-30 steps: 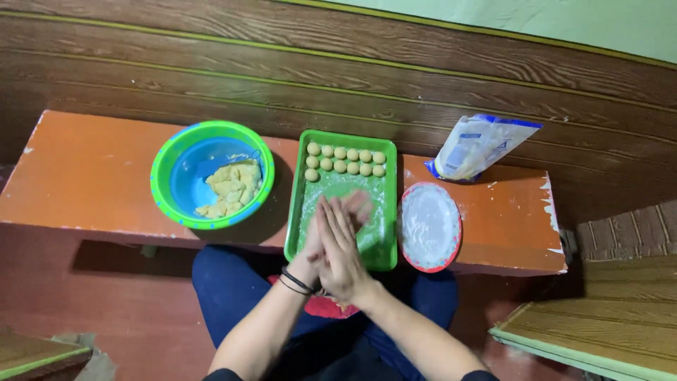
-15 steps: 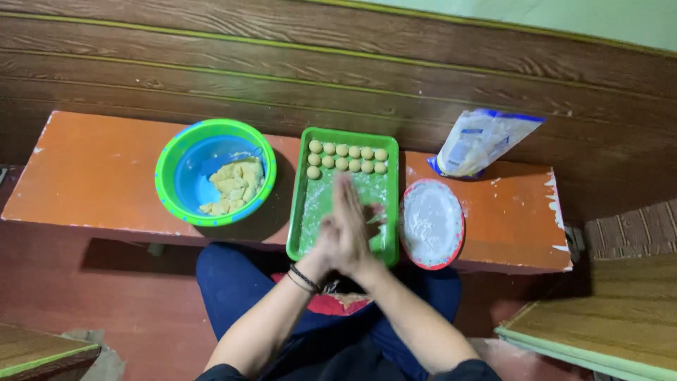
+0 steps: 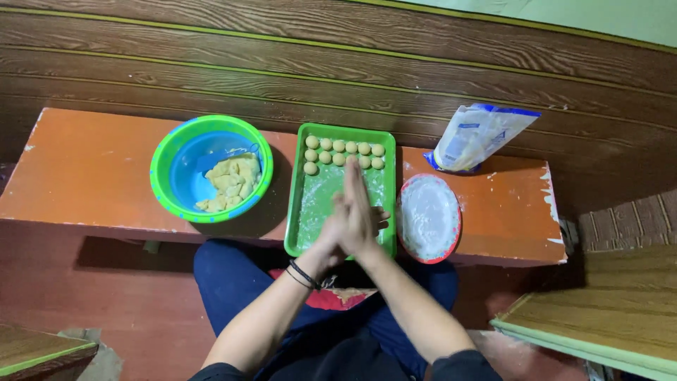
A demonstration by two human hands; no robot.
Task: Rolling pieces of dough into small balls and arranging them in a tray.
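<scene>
The palms have slid against each other over the last second: earlier the fingers lay angled across the near half of the green tray, and now they point straight toward the far end, the right hand laid flat over the left hand. That sliding reads as rolling a small piece between the palms, though nothing of the piece itself shows, so I cannot tell what, if anything, lies inside.

Both hands are pressed together, palm to palm, fingers stretched out and not curled, hovering above the floured middle of the tray. A dark band circles the left wrist.

At the tray's far end sit the dough balls, two short rows, close together. To the left stands the green and blue bowl with a lump of yellow dough in it. To the right lie a floured plate and, farther off, a flour bag, all on the orange tabletop.
</scene>
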